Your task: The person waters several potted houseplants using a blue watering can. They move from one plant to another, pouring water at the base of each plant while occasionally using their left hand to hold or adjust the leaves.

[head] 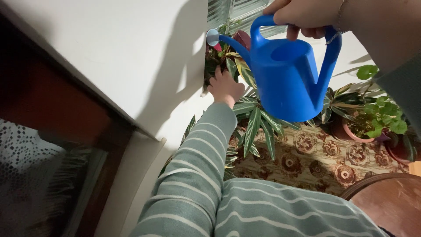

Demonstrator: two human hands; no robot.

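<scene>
A: Where is the watering can (pixel 285 74)?
B: Hanging below the right hand (pixel 307 15), whose fingers wrap its top handle; the spout (pixel 213 37) points left.
A: And farther off?
B: The left hand (pixel 225 87), fingers curled, reaches into the striped-leaf plant (pixel 254 118) beside the white wall (pixel 131 57).

One blue plastic watering can (pixel 287 79), two hands, one terracotta-coloured round pot (pixel 351 131), one patterned floral rug (pixel 315 158), one round brown wooden table (pixel 386 202).
</scene>
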